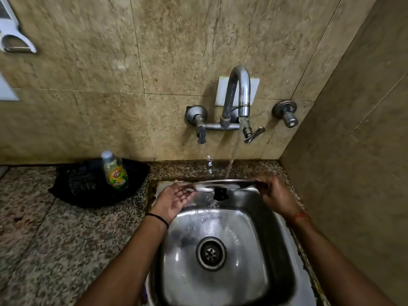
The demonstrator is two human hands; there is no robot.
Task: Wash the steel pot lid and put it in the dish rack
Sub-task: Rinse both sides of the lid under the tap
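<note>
Rinsing step of the wash: the lid (220, 184) is held edge-on over the back of the sink (220, 283), under the stream from the tap (237, 91). Water strikes its upper face and spills off below into the basin.

Right hand (276, 195): fingers pinched on the lid's right rim. Left hand (176, 196): palm up, fingers spread fairly wide, cradling the left rim from beneath rather than clamping it.

Orientation: the lid lies nearly flat, its disc seen as a thin sliver running left to right across the sink. The black knob (220, 192) points downward, so the inner face is probably the one turned up to the water. Whether any soap remains is too fine to tell.

Next move, as judged: turn the lid over to rinse the knob side, then carry it to the rack, which is not in view. A firm two-handed grip is called for, since wet steel slips easily.

A soap bottle (115, 171) stands on the counter (55, 239), left of the sink.
</note>
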